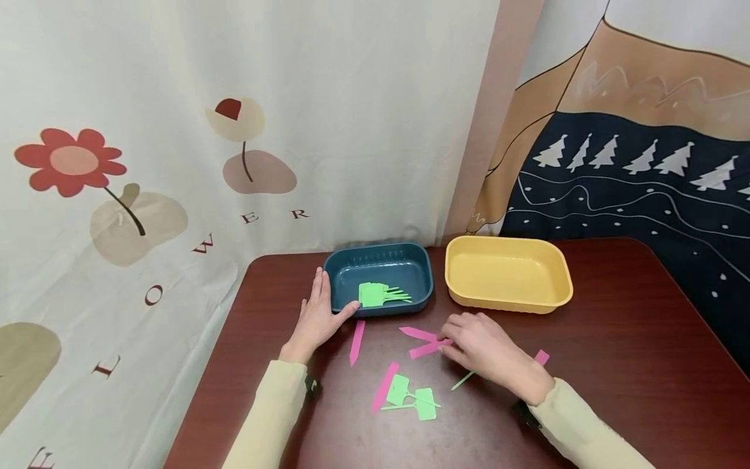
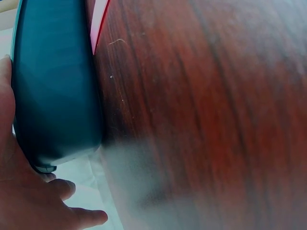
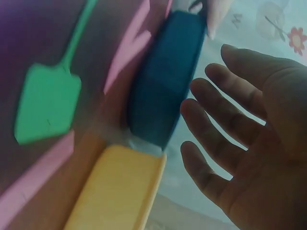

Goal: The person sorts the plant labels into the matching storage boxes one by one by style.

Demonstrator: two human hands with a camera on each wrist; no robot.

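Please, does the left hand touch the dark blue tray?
Touching. The head view shows the left hand at the near-left corner of the dark blue tray, its thumb over the rim.

From my end I see a homelike indoor corner, though I can't tell which room: pale cloth (image 1: 363,130) printed with flowers (image 1: 74,160) hangs right behind a dark reddish, wood-grained surface (image 1: 609,378), and beside it hangs navy-and-tan cloth (image 1: 633,202) printed with white trees (image 1: 674,160).
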